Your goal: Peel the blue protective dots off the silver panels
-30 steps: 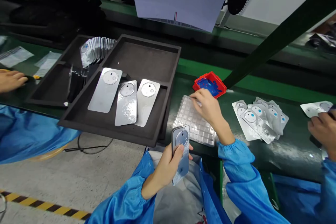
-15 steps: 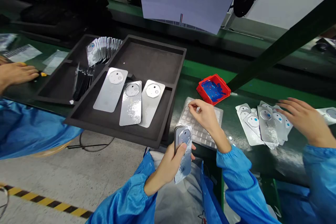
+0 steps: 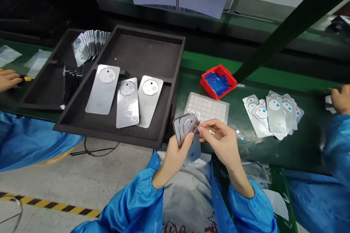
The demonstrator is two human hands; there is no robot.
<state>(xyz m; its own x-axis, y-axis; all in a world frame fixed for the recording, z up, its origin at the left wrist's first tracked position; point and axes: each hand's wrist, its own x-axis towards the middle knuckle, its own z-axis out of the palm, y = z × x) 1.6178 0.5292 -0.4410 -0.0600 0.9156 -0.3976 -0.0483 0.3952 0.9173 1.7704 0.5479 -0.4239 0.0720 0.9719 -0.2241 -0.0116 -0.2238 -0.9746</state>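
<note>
My left hand grips several silver phone back panels, slightly fanned, with their round camera areas at the top. My right hand pinches at the camera area's right edge; what is between its fingertips is too small to name. Just beyond my hands lies a clear plastic tray with small square cells. Behind that tray stands a red bin holding small blue pieces.
Three silver panels lie in a black foam tray on the left; a second black tray holds a row of panels. More panels overlap on the green bench at right. Co-workers' hands show at both sides; a green post slants behind.
My right hand has moved from over the clear tray to the panels' camera area. The held panels are now fanned. The co-worker's hand at right has left the pile of panels.
</note>
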